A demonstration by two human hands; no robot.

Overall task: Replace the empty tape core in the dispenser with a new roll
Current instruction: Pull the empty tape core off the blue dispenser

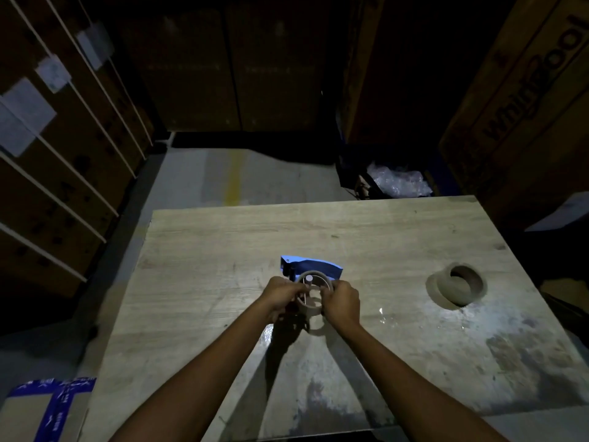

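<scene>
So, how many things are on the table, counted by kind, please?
Tape dispenser: 1
Thin empty core at the dispenser, held by left hand and right hand: 1
Thick tape roll, lying apart on the table: 1
Total: 3

One view only, from a camera on the person's head, looking forward and steeply down. It is wide-angle: straight edges bow toward the borders. The table [223, 237] fills the lower middle, its near edge cut off at the bottom, its far edge about halfway up. Both forearms enter from the bottom and meet near the centre, so the work sits close below the lens. Beyond the far edge lies floor [255, 177], with stacked boxes [522, 100] rising on the left, far and right sides.
</scene>
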